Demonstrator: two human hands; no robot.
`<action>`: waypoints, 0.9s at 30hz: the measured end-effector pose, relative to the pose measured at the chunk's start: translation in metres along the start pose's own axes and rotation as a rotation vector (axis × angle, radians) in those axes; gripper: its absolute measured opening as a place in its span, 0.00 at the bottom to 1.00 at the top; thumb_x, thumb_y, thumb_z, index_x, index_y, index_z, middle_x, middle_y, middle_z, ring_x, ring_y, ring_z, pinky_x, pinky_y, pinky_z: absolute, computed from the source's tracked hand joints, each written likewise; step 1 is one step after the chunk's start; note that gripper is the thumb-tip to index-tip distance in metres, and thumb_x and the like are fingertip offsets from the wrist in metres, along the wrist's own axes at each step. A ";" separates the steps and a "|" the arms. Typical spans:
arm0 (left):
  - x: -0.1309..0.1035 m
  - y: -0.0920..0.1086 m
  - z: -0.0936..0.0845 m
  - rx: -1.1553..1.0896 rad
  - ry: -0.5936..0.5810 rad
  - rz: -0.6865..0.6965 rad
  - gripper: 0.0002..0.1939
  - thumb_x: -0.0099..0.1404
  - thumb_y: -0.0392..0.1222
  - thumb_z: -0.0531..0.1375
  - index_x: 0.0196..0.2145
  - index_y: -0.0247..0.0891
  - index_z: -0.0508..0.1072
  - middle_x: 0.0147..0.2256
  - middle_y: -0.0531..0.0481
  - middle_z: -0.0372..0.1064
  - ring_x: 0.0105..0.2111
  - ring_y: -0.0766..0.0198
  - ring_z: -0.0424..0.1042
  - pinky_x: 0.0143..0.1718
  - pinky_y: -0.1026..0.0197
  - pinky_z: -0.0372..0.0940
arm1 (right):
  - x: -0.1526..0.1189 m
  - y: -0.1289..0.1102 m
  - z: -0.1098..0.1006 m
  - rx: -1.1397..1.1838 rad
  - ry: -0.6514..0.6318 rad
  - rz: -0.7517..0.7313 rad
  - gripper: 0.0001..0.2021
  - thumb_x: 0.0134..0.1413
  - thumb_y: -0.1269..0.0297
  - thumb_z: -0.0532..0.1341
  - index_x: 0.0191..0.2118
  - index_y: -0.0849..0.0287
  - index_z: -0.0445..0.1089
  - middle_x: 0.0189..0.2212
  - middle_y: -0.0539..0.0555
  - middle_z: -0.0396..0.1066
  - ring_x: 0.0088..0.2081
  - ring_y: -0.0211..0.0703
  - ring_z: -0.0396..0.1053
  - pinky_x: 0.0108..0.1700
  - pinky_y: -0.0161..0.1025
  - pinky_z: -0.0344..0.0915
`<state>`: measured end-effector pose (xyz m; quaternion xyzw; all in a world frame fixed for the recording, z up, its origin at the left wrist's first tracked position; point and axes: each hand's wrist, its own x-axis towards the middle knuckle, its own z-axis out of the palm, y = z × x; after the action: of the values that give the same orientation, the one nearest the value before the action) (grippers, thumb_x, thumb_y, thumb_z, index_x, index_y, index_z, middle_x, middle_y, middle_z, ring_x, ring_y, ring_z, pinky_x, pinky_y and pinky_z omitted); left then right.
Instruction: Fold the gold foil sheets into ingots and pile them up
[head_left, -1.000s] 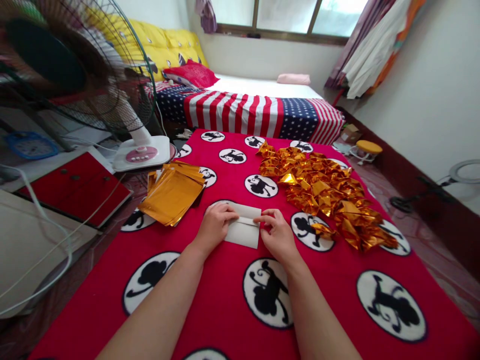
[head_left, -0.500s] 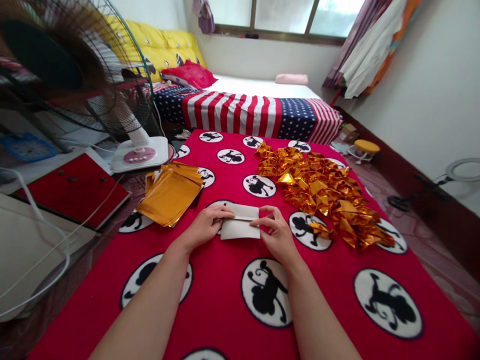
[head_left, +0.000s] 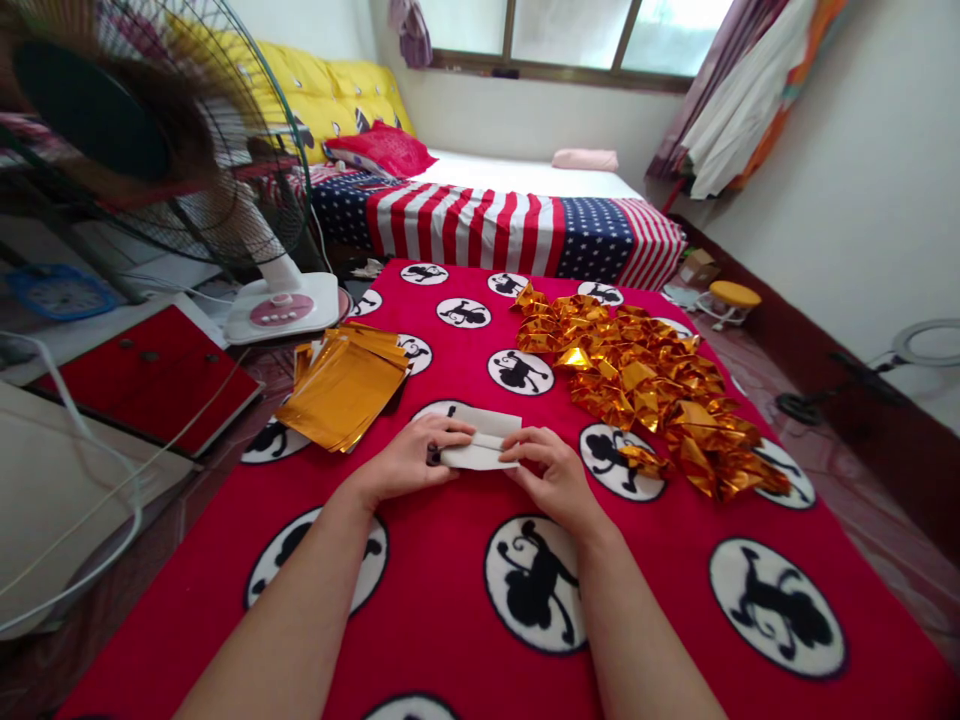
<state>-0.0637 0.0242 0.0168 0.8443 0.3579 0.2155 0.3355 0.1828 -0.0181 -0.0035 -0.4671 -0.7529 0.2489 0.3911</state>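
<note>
A partly folded sheet of paper (head_left: 487,425), pale side up with a crease line across it, lies between my hands on the red cloth (head_left: 442,620). My left hand (head_left: 416,455) grips its left part, fingers on top and thumb at the near edge. On the right, my right hand (head_left: 551,470) pinches the same sheet with bent fingers over the top and the thumb below. To the left of my hands sits a stack of gold foil sheets (head_left: 349,390). A heap of folded, crinkled gold foil pieces (head_left: 630,370) spreads out to the right.
A running fan (head_left: 281,305) stands at the back left, beside a red panel (head_left: 154,370). Behind the cloth-covered surface is a bed (head_left: 487,225) with a striped and starred cover. A yellow-topped stool (head_left: 735,295) and a ring light (head_left: 926,340) are on the right.
The near part of the sheet has been raised and folded inward, so less of it shows. Both hands have shifted slightly toward me, with the thumbs at the near edge.
</note>
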 end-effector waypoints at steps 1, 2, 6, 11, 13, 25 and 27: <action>0.000 0.000 0.002 -0.042 0.038 -0.012 0.22 0.55 0.33 0.62 0.48 0.43 0.78 0.51 0.46 0.73 0.53 0.55 0.68 0.58 0.53 0.59 | 0.000 -0.001 0.000 0.004 -0.004 0.004 0.06 0.53 0.70 0.63 0.34 0.52 0.78 0.39 0.52 0.75 0.41 0.43 0.69 0.46 0.42 0.64; 0.000 -0.001 0.003 -0.091 0.077 -0.030 0.18 0.57 0.33 0.60 0.46 0.41 0.79 0.49 0.46 0.74 0.51 0.56 0.70 0.56 0.54 0.61 | 0.001 -0.001 -0.001 0.010 -0.008 0.010 0.06 0.55 0.69 0.63 0.33 0.52 0.78 0.39 0.51 0.76 0.41 0.43 0.70 0.46 0.41 0.64; 0.001 -0.004 0.008 -0.214 0.187 -0.093 0.11 0.62 0.41 0.59 0.39 0.39 0.81 0.43 0.45 0.77 0.46 0.57 0.73 0.50 0.58 0.66 | 0.002 -0.003 -0.001 0.022 -0.020 0.058 0.10 0.60 0.64 0.59 0.30 0.54 0.77 0.38 0.52 0.77 0.39 0.43 0.71 0.46 0.41 0.64; 0.005 -0.006 0.014 -0.185 0.253 -0.125 0.16 0.65 0.47 0.57 0.28 0.36 0.80 0.36 0.47 0.78 0.38 0.59 0.74 0.40 0.62 0.67 | 0.002 -0.004 0.008 0.038 0.070 0.160 0.11 0.59 0.63 0.58 0.30 0.56 0.76 0.35 0.53 0.76 0.36 0.41 0.72 0.38 0.36 0.65; 0.006 -0.004 0.017 -0.154 0.291 -0.156 0.16 0.66 0.47 0.57 0.28 0.36 0.80 0.33 0.48 0.78 0.34 0.61 0.74 0.37 0.63 0.67 | 0.003 -0.005 0.013 0.002 0.139 0.218 0.08 0.56 0.63 0.61 0.29 0.56 0.74 0.31 0.51 0.74 0.30 0.39 0.69 0.32 0.34 0.63; 0.010 -0.003 0.029 -0.009 0.477 -0.202 0.05 0.54 0.37 0.64 0.23 0.35 0.76 0.30 0.47 0.77 0.31 0.62 0.74 0.33 0.64 0.66 | 0.001 -0.009 0.019 -0.218 0.292 0.385 0.08 0.51 0.64 0.62 0.24 0.58 0.69 0.25 0.49 0.67 0.24 0.36 0.63 0.29 0.35 0.57; 0.010 -0.003 0.029 -0.011 0.471 -0.204 0.03 0.54 0.37 0.64 0.24 0.36 0.77 0.31 0.47 0.77 0.32 0.62 0.75 0.34 0.63 0.66 | 0.001 -0.009 0.021 -0.264 0.294 0.393 0.07 0.52 0.64 0.61 0.24 0.57 0.69 0.27 0.49 0.66 0.25 0.36 0.63 0.30 0.35 0.57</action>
<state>-0.0416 0.0215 -0.0039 0.7284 0.5084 0.3731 0.2677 0.1607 -0.0216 -0.0082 -0.6820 -0.6090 0.1493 0.3764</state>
